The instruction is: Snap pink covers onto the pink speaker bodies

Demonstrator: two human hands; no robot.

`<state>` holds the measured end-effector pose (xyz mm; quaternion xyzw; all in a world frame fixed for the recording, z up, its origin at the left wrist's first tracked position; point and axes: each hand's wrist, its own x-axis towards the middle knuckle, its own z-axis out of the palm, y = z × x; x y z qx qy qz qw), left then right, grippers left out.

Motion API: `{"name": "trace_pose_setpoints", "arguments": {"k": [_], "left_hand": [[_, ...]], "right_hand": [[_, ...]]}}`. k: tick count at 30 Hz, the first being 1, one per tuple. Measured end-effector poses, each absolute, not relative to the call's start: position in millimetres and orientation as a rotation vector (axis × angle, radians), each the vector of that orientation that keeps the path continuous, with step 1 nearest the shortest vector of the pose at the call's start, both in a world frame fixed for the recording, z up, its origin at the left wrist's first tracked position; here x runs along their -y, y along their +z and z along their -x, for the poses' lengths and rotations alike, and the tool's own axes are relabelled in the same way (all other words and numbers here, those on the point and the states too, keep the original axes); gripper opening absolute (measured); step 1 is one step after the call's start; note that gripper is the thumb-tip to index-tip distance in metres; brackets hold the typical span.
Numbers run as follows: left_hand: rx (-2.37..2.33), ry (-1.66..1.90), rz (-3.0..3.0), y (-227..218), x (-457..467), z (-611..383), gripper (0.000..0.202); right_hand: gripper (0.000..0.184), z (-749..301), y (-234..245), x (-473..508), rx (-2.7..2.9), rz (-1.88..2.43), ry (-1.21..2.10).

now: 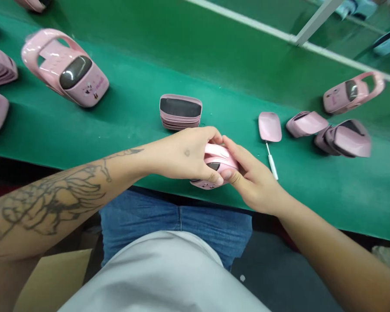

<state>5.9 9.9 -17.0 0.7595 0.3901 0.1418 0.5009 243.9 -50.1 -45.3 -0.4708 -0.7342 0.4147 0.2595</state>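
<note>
"What do the hands have?"

"The left grip [183, 156] and right grip [251, 184] are pressed in from opposite sides, pinching a pink case [219, 162] between fingers and thumbs. It sits at the front edge of the green worktop [126, 125]."

"What's closest?"

"Just right of the right grip lies a flat pink paddle [269, 126] with a thin white stem [272, 161], its tip near that hand. A stack of pink shells [180, 112] stands just beyond the hands."

"Farther out?"

"More pink cases [65, 67] line the left end, and loose pink pieces [344, 138] lie to the right."

"What could go wrong?"

"The glossy plastic, held mostly by the fingertips, could slip and fall past the edge onto the blue jeans [175, 223]. A careless wrist could also knock the stem."
</note>
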Motion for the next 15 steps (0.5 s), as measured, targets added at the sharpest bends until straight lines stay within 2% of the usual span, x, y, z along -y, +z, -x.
{"name": "trace_pose_setpoints", "arguments": {"k": [2,4,9,12,15], "left_hand": [[-0.881,0.492,-1.765,-27.2,-9.4,-0.9,0.09],[-0.848,0.632,-1.691,-45.2,0.6,2.3,0.1],[-0.852,0.505,-1.721,-86.7,32.1,-4.7,0.099],[-0.843,0.543,-1.726,-95.9,37.5,-13.2,0.092],[-0.862,0.677,-1.673,-94.8,39.4,-19.3,0.095]], "right_hand": [[0.074,-255.1,-55.8,60.7,1.883,1.333,1.148],[0.071,-267.0,-70.1,77.0,1.767,1.343,1.164],[0.063,-283.5,-108.4,120.5,1.536,1.363,1.2],[0.074,-282.5,-115.9,133.5,1.501,1.393,1.176],[0.091,-276.8,-101.2,134.7,1.591,1.438,0.908]]}}
